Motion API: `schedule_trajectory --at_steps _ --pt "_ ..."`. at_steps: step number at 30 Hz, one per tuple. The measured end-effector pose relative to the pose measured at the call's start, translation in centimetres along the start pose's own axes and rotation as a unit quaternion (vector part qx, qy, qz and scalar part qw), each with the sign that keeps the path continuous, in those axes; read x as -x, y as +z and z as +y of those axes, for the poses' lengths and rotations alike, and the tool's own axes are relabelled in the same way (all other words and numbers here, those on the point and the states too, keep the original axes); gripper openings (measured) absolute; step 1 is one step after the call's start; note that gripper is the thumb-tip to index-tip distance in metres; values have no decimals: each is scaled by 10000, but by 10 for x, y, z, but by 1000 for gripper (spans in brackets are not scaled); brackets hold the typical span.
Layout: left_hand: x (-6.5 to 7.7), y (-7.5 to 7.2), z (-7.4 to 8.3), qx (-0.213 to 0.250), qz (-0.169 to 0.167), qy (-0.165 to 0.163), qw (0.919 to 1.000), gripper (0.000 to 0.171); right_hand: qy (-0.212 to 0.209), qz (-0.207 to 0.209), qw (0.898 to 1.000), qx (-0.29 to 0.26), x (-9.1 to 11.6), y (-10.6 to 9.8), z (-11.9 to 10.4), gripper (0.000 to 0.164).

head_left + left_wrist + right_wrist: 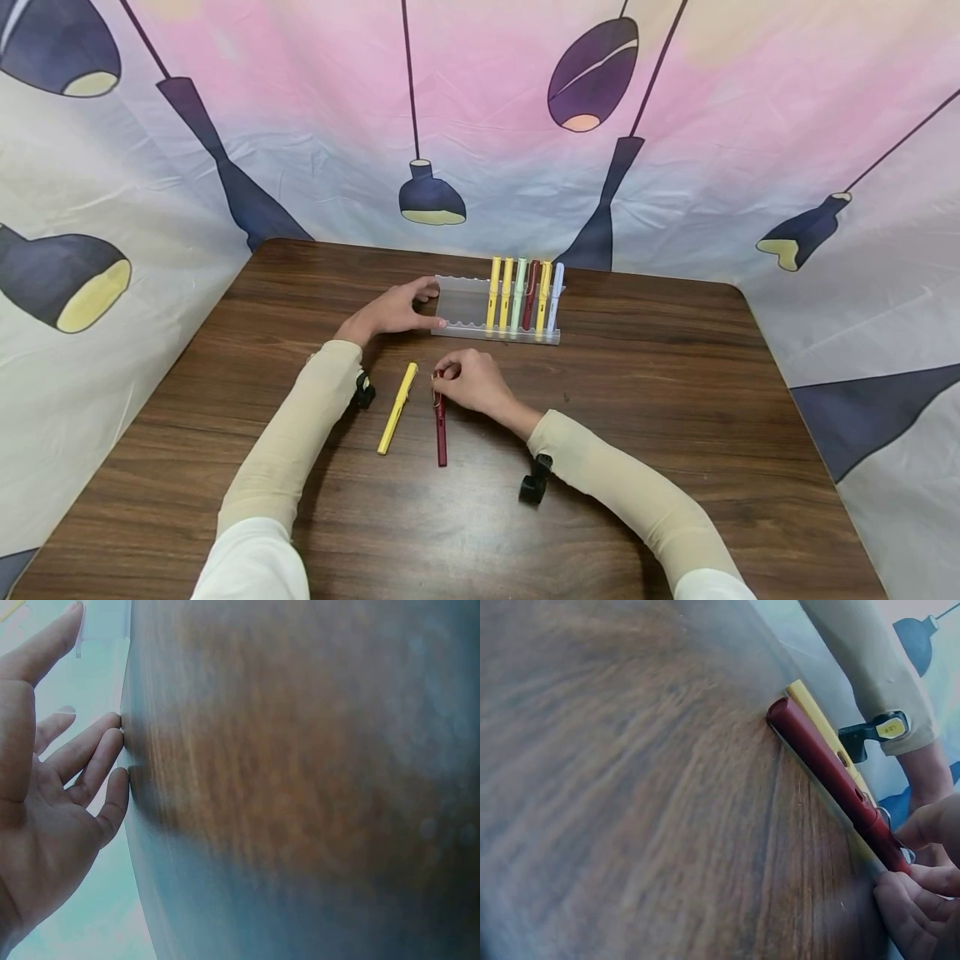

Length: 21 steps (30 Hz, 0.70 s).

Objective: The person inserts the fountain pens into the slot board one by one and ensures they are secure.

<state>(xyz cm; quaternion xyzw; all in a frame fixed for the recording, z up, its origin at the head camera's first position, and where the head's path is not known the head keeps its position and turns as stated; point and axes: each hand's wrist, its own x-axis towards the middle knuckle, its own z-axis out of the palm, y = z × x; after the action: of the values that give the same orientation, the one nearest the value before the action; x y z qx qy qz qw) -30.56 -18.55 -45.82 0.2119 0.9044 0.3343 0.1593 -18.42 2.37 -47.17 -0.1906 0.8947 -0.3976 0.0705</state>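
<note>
A clear pen rack [461,302] stands at the back of the table, with several pens upright in its right part. My left hand [393,310] is at the rack's left end, thumb at the front corner and fingers toward the back. In the left wrist view the fingers of the left hand [56,802] are spread and relaxed. My right hand [474,382] pinches the clip end of a dark red pen [441,433] in front of the rack. In the right wrist view this red pen [821,761] lies along the tabletop. Left of it lies a yellow pen [397,408].
The racked pens are yellow, pale green [518,296], dark red [530,296] and pale blue [555,297]. A brown wood-grain table [645,367] lies beneath everything. Behind it hangs a cloth [495,100] printed with lamps. Small black devices [534,482] are strapped to both wrists.
</note>
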Motion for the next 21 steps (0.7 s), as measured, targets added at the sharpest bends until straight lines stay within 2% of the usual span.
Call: schedule_trajectory --at_steps 4,7,13,21 --pt "0 0 0 0 -7 -2 10000 100 101 -16 9997 -243 0 -2 1 11" --pt "0 0 1 -14 4 7 10000 99 315 -127 9973 -651 0 -3 0 11" --pt "0 -1 0 -27 10 38 10000 99 731 -332 9808 -1777 1 -3 -3 15" --pt "-1 -1 -1 -46 11 61 10000 100 679 -271 9705 -2297 3 -3 -3 19"
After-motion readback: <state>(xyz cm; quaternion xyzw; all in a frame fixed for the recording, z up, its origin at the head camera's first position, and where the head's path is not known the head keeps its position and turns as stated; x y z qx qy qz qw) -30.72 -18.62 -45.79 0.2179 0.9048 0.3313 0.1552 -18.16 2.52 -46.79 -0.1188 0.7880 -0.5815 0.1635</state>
